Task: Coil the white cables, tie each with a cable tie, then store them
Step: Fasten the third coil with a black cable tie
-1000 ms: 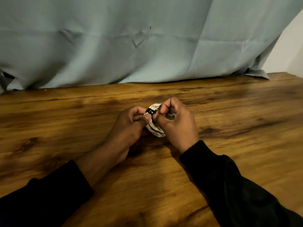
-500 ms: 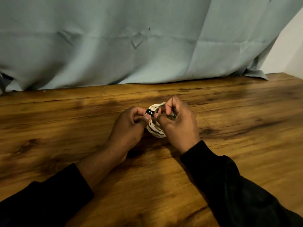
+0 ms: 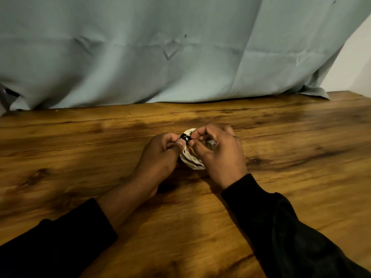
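- White cable (image 3: 192,163): coiled into a compact bundle, held just above or resting on the wooden surface (image 3: 80,157) near its middle, between my two hands.
- Cable tie (image 3: 185,137): black, sitting at the top left edge of the coil; a small pale mark shows on it, which may be the locking head, though the view is too dim and small to confirm.
- My left hand (image 3: 160,155): fingers curled, thumb and forefinger pinching the tie from the left side, with the heel of the hand low toward the surface.
- My right hand (image 3: 218,155): fingers curled round the far and right side of the coil, thumb and forefinger closing on the tie's other end.
- Step in hand, by my judgement: coiling of this cable is done; the tying is under way and not yet seen to be finished.
- Next move calls for: keeping the loops pressed together with the right hand while the tie is drawn snug and locked, so no loop springs out.
- Storage: no box, bag or drawer is in sight; only a pale blue-grey cloth (image 3: 180,53) hangs behind the surface.
- Other cables: none visible from here.
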